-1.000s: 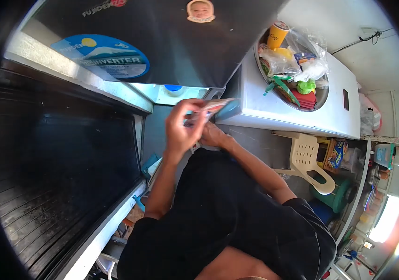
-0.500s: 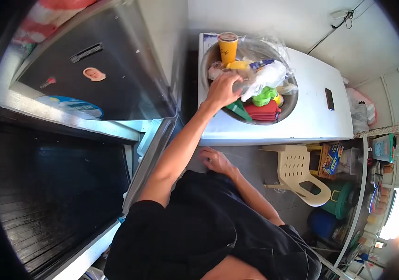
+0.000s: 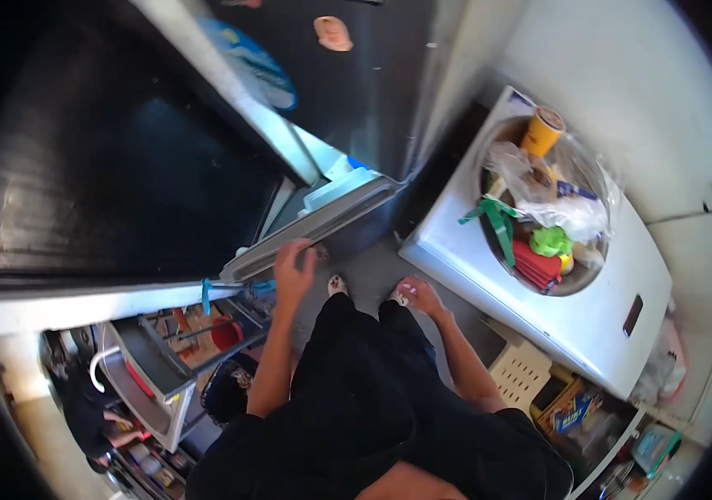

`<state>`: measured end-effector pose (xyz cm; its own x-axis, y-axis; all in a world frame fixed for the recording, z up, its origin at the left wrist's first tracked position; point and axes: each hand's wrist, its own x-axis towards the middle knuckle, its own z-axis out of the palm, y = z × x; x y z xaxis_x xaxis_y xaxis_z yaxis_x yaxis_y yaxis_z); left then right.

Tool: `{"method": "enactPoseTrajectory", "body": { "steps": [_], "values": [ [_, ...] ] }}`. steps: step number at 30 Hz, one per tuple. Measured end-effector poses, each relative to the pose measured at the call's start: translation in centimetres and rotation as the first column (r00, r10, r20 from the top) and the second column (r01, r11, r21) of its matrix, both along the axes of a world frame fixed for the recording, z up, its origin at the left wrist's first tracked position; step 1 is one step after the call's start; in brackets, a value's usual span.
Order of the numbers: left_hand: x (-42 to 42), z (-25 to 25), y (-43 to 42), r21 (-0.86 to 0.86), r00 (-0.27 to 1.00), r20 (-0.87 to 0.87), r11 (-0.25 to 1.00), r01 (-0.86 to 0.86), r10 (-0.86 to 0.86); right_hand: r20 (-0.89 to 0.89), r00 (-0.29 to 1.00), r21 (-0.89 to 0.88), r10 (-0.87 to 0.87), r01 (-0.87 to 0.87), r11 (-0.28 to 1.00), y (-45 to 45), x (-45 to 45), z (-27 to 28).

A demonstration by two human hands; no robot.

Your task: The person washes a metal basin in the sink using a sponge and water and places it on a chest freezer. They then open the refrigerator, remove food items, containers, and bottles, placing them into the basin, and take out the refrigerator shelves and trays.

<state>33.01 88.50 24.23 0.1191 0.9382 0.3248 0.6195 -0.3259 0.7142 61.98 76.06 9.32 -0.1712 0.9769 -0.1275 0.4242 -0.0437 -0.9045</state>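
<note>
My left hand is raised beside the edge of the open lower refrigerator door, fingers apart and nothing visible in them. Whether it touches the door is unclear. My right hand hangs low near my foot, its fingers loosely bent and apart, with no object in it. To the right, a metal basin sits on a white appliance. It holds clear and white plastic bags, a yellow cup, a red folded item, a light green bundle and a green strip.
A dark phone lies on the white appliance. Below it stands a beige plastic chair beside a cardboard box. At lower left are a grey shelf or cart and another person. A dark panel fills the upper left.
My left hand has drawn back from the basin to the refrigerator door. The view has turned, so the basin now appears farther right. The small flat packet seen in my left hand earlier is gone from it.
</note>
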Motion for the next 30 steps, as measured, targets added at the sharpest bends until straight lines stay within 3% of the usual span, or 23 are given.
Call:
{"method": "enactPoseTrajectory", "body": {
  "steps": [3,4,6,7,8,10,12,13,16,18,20,22,26,28,30],
  "values": [
    [-10.3,-1.7,0.3,0.059,0.949,-0.215,0.973,-0.223,0.23,0.106,0.993,-0.13,-0.051,0.065,0.989,-1.1,-0.1,-2.9],
    [-13.3,-3.3,0.4,0.062,0.946,-0.204,0.968,-0.243,0.251,0.116,0.993,-0.124,-0.032,0.046,0.991,-1.5,-0.4,-2.7],
    [-18.0,-6.0,0.5,0.265,0.766,-0.501,0.914,-0.308,0.403,-0.022,0.994,-0.149,-0.104,0.099,0.984,-2.5,-1.7,-2.3],
    [-18.7,-5.7,0.3,0.07,0.76,-0.562,0.934,-0.349,0.326,-0.018,0.995,-0.143,-0.093,0.09,0.986,-3.2,-2.2,-3.0],
    [-18.9,-5.7,0.3,0.075,0.759,-0.559,0.932,-0.356,0.335,0.017,0.993,-0.156,-0.117,0.118,0.981,-3.7,-2.8,-3.7],
    [-19.3,-6.0,0.4,-0.165,0.921,-0.269,0.928,-0.333,0.283,0.045,0.988,-0.17,-0.145,0.15,0.974,-4.1,-4.6,-4.1],
    [-20.2,-5.2,0.1,-0.23,0.941,-0.28,0.938,-0.258,0.19,0.07,0.969,-0.169,-0.239,0.247,0.954,-4.2,-7.2,-3.7],
    [-20.8,-5.2,-0.4,-0.237,0.942,-0.281,0.939,-0.251,0.181,0.04,0.968,0.009,-0.247,0.247,0.969,-4.1,-8.8,-3.5],
    [-22.9,-4.8,-0.9,-0.217,0.965,-0.26,0.973,-0.08,0.022,-0.045,0.907,0.059,-0.419,0.421,0.905,-3.2,-14.7,-0.5],
    [-23.7,-4.3,-1.5,-0.407,0.986,-0.046,0.904,0.128,-0.161,-0.039,0.882,0.073,-0.47,0.472,0.879,-2.0,-18.4,2.7],
    [-24.7,-5.1,-2.5,-0.356,0.97,0.01,0.906,0.229,-0.242,-0.042,0.86,0.08,-0.509,0.51,0.856,-1.3,-21.4,6.0],
    [-24.3,-4.8,-3.6,-0.366,0.895,0.105,0.82,0.439,-0.433,-0.038,0.821,0.107,-0.57,0.57,0.814,-0.1,-23.2,8.5],
    [-21.7,-6.7,-6.5,-0.393,0.824,0.275,0.724,0.566,-0.495,-0.067,0.788,0.225,-0.612,0.61,0.76,1.7,-24.3,10.6],
    [-20.0,-6.3,-7.9,-0.462,0.729,0.167,0.601,0.653,-0.664,0.199,0.716,0.361,-0.669,0.581,0.73,2.2,-23.6,10.0],
    [-18.3,-5.9,-9.4,-0.459,0.687,0.182,0.558,0.692,-0.703,0.196,0.725,0.379,-0.661,0.566,0.733,2.5,-23.1,8.9]
  ]
}}
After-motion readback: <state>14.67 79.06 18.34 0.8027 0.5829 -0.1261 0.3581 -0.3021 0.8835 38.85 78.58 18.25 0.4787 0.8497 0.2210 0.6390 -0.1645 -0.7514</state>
